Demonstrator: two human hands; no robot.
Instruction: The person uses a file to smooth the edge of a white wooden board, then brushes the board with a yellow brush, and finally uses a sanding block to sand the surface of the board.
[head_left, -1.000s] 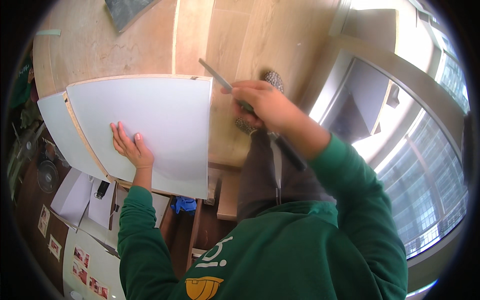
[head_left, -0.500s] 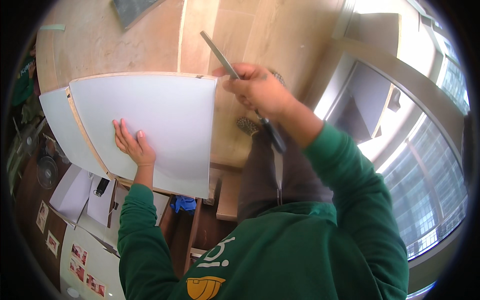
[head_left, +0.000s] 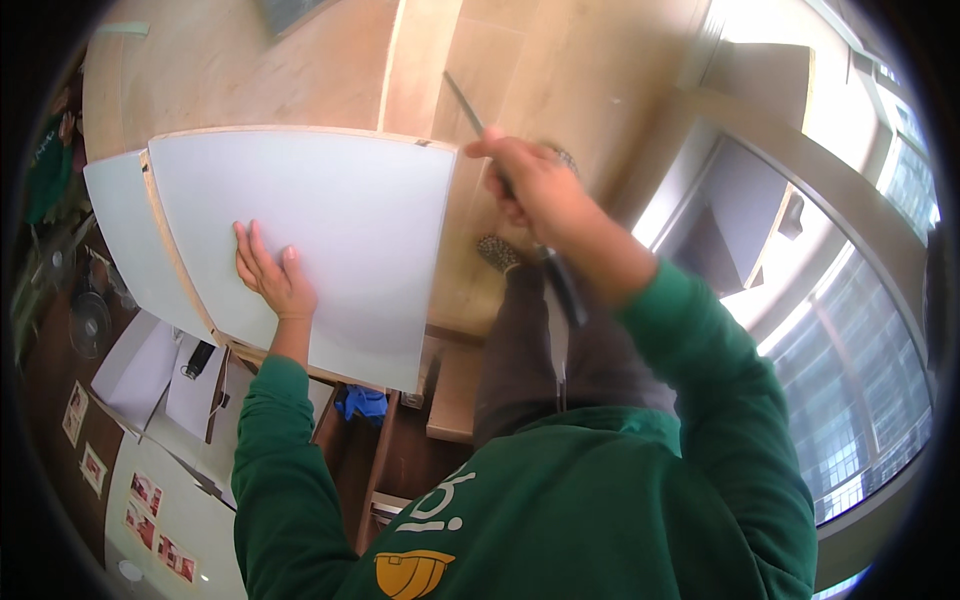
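White board: the large white board [head_left: 300, 240] lies flat on the wooden table [head_left: 250, 70], straight ahead of your left arm and left of your right hand. Its long axis runs left to right across your view, and its right edge stands close beside your right hand.
Left hand: your left hand [head_left: 272, 272] lies flat on the board's lower middle, fingers spread and pointing away from you, palm down, holding nothing and only pressing on the surface.
Right hand: your right hand [head_left: 535, 190] is closed around a long thin dark tool [head_left: 468, 105], just past the board's upper right corner.
Tool: its slim end points up and to the left, away from you; a darker length comes out below your wrist toward your body. You cannot tell what kind of tool it is.
Nearer hand: the left is on the board already; the right is beside it, apart from the edge, with the tool's tip over bare table.
Second sheet: another pale sheet [head_left: 125, 230] sticks out from under the board on its left side, with a thin wooden strip [head_left: 180, 250] along the seam.
In the way: nothing lies between the tool and the board's right edge; a small speckled object [head_left: 497, 250] sits just under your right wrist at the table's near edge.
Below the table: papers [head_left: 150, 360], a blue cloth [head_left: 362, 402] and printed pictures [head_left: 150, 520] lie well apart from both hands.
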